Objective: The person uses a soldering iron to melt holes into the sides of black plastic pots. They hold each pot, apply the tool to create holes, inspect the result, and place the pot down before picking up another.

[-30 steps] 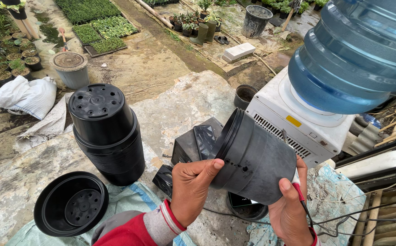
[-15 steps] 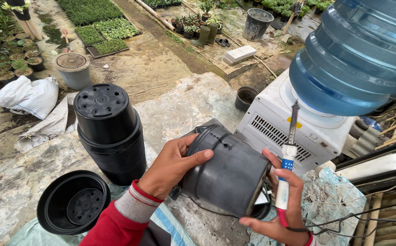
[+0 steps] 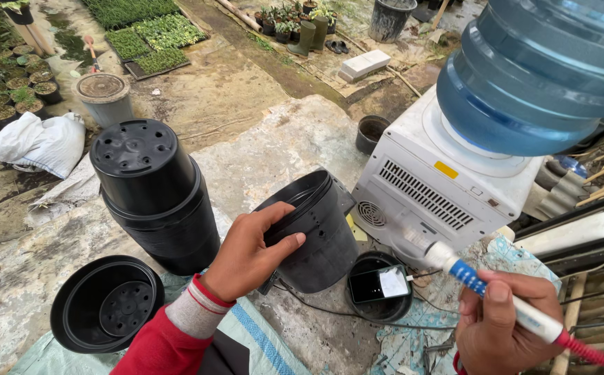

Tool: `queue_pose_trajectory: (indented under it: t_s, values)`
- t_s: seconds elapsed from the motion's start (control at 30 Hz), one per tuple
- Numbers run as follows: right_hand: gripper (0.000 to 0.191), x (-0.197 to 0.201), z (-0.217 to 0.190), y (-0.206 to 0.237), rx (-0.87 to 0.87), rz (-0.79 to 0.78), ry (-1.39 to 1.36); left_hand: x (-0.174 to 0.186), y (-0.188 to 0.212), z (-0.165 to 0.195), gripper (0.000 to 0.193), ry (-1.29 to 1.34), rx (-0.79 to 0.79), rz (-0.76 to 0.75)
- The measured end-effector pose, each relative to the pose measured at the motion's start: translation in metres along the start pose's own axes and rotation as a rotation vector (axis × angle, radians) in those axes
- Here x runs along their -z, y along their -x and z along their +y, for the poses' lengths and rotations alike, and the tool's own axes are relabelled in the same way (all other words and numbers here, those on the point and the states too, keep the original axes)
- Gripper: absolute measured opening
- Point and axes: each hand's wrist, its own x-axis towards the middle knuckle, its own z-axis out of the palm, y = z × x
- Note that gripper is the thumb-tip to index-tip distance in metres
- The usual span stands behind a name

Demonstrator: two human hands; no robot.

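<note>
The left hand [image 3: 246,253] holds a black plastic pot [image 3: 316,232] that stands tilted on the stone slab [image 3: 281,139]; its grip is closed over the rim, fingers curled inside the mouth and thumb pressed on the outer wall. What lies inside this pot cannot be seen from here. The right hand [image 3: 500,326] is wrapped tight around a pen-like tool [image 3: 517,312] with a white and blue body and a red end, well apart from the pot.

Just left of the held pot stands a stack of black pots [image 3: 153,194] turned upside down, drain holes showing on top. In front of the stack an empty black pot [image 3: 107,312] sits upright, its holed bottom bare. Behind the held pot's base lies a black round lid [image 3: 378,288] with a small dark device on it. To the right stands a white water dispenser [image 3: 441,184] carrying a blue water bottle [image 3: 545,69], which holds water.
</note>
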Motion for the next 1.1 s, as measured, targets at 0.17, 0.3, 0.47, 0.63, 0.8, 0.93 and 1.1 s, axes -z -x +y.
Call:
queue_pose_trajectory:
  t_s: [0.17, 0.3, 0.47, 0.63, 0.8, 0.93, 1.1]
  values:
    - [0.032, -0.003, -0.009, 0.007, -0.041, -0.022, -0.046, -0.008, 0.003, 0.007, 0.03, -0.305, 0.032, -0.041]
    - [0.031, -0.003, -0.013, 0.013, -0.09, -0.031, 0.008, -0.013, 0.001, 0.01, 0.026, -0.317, -0.095, -0.093]
    - [0.028, -0.003, -0.013, 0.017, -0.099, -0.051, 0.037, -0.018, 0.0, 0.011, 0.026, -0.229, 0.057, -0.209]
    - [0.026, -0.002, -0.012, 0.018, -0.12, -0.051, 0.033, -0.018, 0.002, 0.009, 0.025, -0.263, -0.005, -0.205]
    - [0.024, -0.003, -0.012, 0.017, -0.117, -0.071, 0.061, -0.018, 0.001, 0.008, 0.026, -0.287, 0.004, -0.205]
    - [0.024, -0.005, -0.013, 0.018, -0.127, -0.078, 0.063, -0.017, 0.001, 0.01, 0.025, -0.223, 0.038, -0.237]
    - [0.025, -0.007, -0.014, 0.017, -0.135, -0.091, 0.064, -0.017, 0.0, 0.011, 0.026, -0.209, 0.024, -0.255]
